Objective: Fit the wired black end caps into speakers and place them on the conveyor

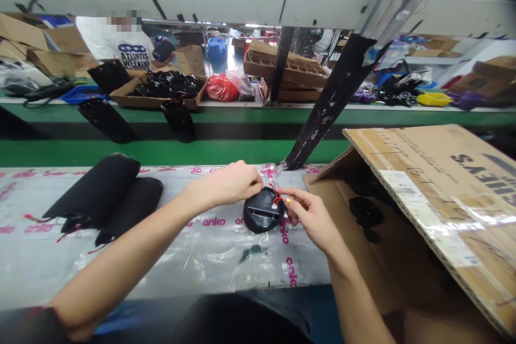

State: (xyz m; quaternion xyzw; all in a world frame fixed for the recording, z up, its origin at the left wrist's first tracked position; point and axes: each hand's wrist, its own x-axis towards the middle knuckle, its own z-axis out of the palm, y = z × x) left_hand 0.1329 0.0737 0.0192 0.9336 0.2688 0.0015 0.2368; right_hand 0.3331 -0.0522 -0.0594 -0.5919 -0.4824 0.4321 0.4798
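A round black plastic part (pixel 263 220) with a raised bar across its face is on the plastic-covered table in front of me. Thin red wires (pixel 277 189) rise from it, with a small white connector and a yellow spot near their ends. My left hand (pixel 242 180) is closed at the part's upper rim, thumb and fingers pinched there. On the other side my right hand (pixel 308 215) has its fingertips closed on the red wires beside the part's right edge. To the left lie black fabric-covered cylinders (pixel 97 188) with red leads sticking out.
An open cardboard box (pixel 435 172) with black parts inside stands close at my right. A slanted black post (pixel 326 102) rises behind my hands. On the far bench are a carton of black parts (pixel 161 86), a red bag (pixel 222 87) and a person in a white shirt (pixel 116 43).
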